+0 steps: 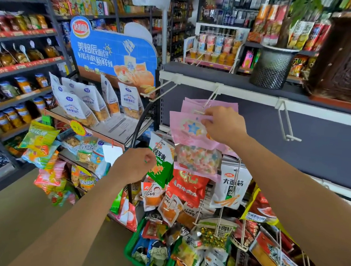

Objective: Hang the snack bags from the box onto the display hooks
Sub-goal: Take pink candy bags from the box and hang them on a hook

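My right hand [223,124] pinches the top of a pink snack bag [189,132] with pastel star candies, right at the tip of a white display hook [211,98]. Another pink bag [193,105] hangs behind it on the same hook. My left hand [135,164] is lower left, fingers curled, near a green and white snack bag [161,159]; what it holds cannot be told. White hooks stand bare to the left [161,89] and right [284,120]. No box is visible.
Below hang many snack bags on lower hooks. A green basket [131,253] of packets sits at the bottom. A blue bread display stand [113,54] is on the left, shelves of jars further left. A grey mesh pot [272,67] stands on the dark ledge above.
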{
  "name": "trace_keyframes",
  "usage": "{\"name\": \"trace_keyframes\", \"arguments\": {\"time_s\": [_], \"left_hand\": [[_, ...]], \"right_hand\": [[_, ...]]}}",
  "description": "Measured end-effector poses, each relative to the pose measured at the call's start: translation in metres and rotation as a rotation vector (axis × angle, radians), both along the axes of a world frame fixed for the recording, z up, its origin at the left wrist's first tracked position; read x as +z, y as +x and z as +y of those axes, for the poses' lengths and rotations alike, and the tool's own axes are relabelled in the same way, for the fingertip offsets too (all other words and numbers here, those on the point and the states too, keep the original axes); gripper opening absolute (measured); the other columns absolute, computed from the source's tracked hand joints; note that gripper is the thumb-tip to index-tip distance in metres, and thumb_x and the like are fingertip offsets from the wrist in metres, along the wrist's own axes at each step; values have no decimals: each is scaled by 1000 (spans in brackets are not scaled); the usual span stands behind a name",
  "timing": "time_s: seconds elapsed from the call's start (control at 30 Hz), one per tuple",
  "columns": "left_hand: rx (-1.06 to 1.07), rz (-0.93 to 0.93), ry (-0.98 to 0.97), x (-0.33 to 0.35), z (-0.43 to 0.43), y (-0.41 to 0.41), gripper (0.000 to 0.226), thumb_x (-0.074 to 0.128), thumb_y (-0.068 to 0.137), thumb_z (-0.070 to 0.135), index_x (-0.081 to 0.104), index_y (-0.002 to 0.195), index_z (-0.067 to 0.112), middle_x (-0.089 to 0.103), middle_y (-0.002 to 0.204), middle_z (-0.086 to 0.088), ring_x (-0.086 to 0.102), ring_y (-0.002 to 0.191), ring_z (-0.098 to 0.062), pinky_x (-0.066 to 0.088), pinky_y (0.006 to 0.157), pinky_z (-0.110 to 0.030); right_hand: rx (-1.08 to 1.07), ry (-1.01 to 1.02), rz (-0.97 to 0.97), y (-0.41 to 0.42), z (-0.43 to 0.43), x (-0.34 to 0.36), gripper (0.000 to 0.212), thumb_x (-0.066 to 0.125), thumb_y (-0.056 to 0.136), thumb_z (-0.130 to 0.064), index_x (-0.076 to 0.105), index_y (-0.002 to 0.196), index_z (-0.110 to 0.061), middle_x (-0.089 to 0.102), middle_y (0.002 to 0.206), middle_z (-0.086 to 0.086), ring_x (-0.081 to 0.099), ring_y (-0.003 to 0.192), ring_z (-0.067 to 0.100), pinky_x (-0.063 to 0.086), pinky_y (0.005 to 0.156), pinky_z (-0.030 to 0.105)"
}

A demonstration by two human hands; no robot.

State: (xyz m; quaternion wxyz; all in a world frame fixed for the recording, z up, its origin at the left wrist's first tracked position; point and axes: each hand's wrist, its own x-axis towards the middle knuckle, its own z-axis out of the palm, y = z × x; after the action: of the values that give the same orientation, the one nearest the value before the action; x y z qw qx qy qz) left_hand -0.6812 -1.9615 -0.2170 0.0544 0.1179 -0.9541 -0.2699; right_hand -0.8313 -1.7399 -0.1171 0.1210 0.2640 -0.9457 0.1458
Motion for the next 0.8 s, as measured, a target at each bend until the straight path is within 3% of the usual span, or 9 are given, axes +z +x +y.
{"name": "trace_keyframes", "arguments": {"time_s": [0.13,0.3,0.8], "left_hand": [[-10,10,-1,1,-1,-5,14,54,94,41,66,99,34,67,102,15,63,95,-11,53,87,-36],[-15,8,-21,4,-2,-6,15,53,94,41,66,98,35,68,102,15,62,95,-9,53,87,-36],[-8,4,-8,3,-5,6,15,56,93,39,68,100,34,68,101,14,62,96,-10,52,88,-37]], "right_hand": [[-2,-116,-23,-2,-1,3,24,54,94,-27,69,113,-31,69,101,-2,59,80,23,43,64,30],[1,-109,-31,-3,3,1,27,55,94,-27,68,117,-33,69,103,-2,52,75,20,42,65,30],[-43,-133,-72,-4,3,11,19,55,90,-23,72,99,-25,70,90,0,63,81,27,47,66,32]]}}
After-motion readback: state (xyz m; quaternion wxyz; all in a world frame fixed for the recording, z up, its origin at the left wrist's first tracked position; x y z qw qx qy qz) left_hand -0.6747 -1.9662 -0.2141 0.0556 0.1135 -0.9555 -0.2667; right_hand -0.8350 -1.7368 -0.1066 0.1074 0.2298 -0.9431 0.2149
